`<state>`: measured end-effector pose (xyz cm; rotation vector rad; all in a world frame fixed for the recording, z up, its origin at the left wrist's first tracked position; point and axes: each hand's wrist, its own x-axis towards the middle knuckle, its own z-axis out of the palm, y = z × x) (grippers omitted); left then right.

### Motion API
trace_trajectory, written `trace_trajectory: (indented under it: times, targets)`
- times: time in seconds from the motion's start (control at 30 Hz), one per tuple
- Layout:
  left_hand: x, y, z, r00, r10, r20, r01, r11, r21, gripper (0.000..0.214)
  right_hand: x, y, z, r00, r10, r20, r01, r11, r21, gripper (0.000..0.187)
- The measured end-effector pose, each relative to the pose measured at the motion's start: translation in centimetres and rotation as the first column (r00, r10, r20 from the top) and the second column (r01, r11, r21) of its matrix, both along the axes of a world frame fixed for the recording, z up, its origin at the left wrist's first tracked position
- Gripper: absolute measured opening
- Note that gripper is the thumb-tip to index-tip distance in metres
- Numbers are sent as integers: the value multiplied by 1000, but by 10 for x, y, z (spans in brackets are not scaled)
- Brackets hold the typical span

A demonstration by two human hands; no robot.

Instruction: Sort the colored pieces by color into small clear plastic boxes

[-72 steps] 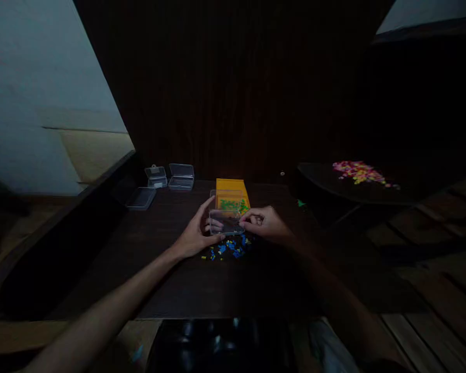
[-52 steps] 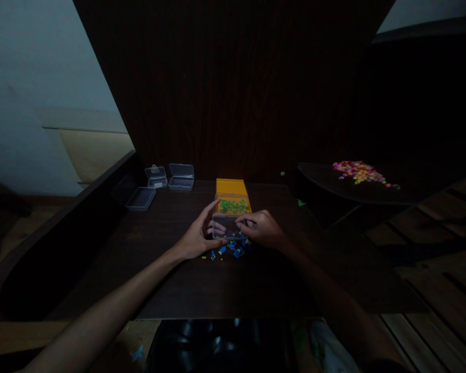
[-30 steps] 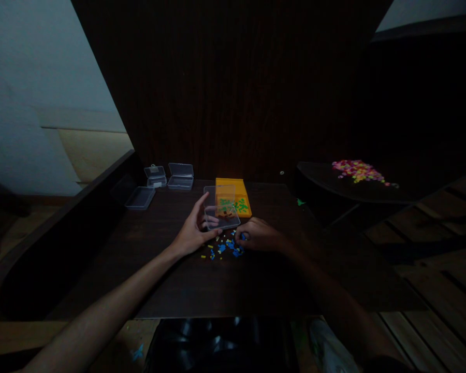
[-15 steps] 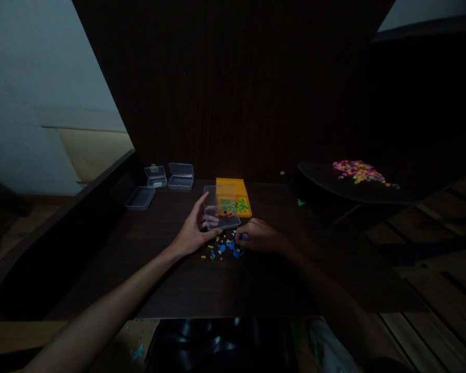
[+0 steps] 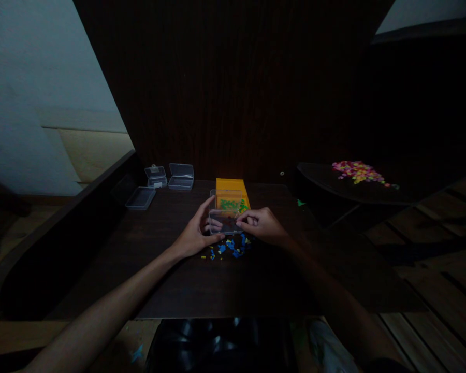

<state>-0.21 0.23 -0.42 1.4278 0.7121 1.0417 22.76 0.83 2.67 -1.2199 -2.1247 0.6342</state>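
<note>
My left hand (image 5: 199, 230) grips a clear plastic box (image 5: 222, 228) by its left side, thumb along the front edge. Its hinged lid stands raised, and a few small brown pieces lie inside. My right hand (image 5: 262, 225) is closed in a pinch at the box's right end; what the fingertips hold, if anything, is too small to make out. Below both hands, small blue and yellow building bricks (image 5: 222, 249) are scattered on the dark table (image 5: 194, 290). Directly behind the clear box lies an open yellow case (image 5: 230, 184) with small green pieces (image 5: 243, 206) in it, partly seen through the clear lid.
Two open clear boxes (image 5: 180, 181) and a shallow clear tray (image 5: 140, 198) stand at the back left. Pink and yellow pieces (image 5: 359, 172) are heaped on a side shelf (image 5: 322, 181) at right. A green scrap (image 5: 301, 202) lies near that shelf.
My right hand has risen from the loose bricks to the clear box's right end. My left hand has shifted the box slightly right and toward me.
</note>
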Motion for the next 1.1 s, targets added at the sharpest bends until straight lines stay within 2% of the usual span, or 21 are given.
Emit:
trace_trajectory:
  times: [0.27, 0.5, 0.63, 0.77, 0.9, 1.0, 1.1]
  targets:
    - [4, -8, 2, 993, -117, 1, 117, 993, -4, 100, -6, -1, -4, 983, -31, 182, 25, 999, 31, 19]
    - [5, -8, 3, 990, -139, -5, 139, 990, -13, 101, -10, -3, -3, 964, -55, 260, 45, 998, 45, 19]
    - [4, -8, 5, 990, -138, -2, 138, 990, -25, 102, -11, -4, -3, 967, -47, 251, 32, 997, 65, 22]
    - [3, -6, 3, 995, -104, 9, 104, 994, -20, 102, -7, -4, -2, 988, -65, 140, 50, 993, 106, 27]
    - [1, -1, -1, 1000, -24, 12, 24, 1000, 3, 103, 0, -7, 5, 993, 75, 93, -78, 997, 29, 24]
    - [0, 2, -2, 999, 44, 10, -44, 999, 8, 105, 2, -10, 11, 944, 244, 221, -227, 969, -100, 17]
    - [-1, 3, -1, 996, 92, 10, -92, 996, 21, 105, -2, -11, 12, 872, 302, 387, -256, 952, -165, 12]
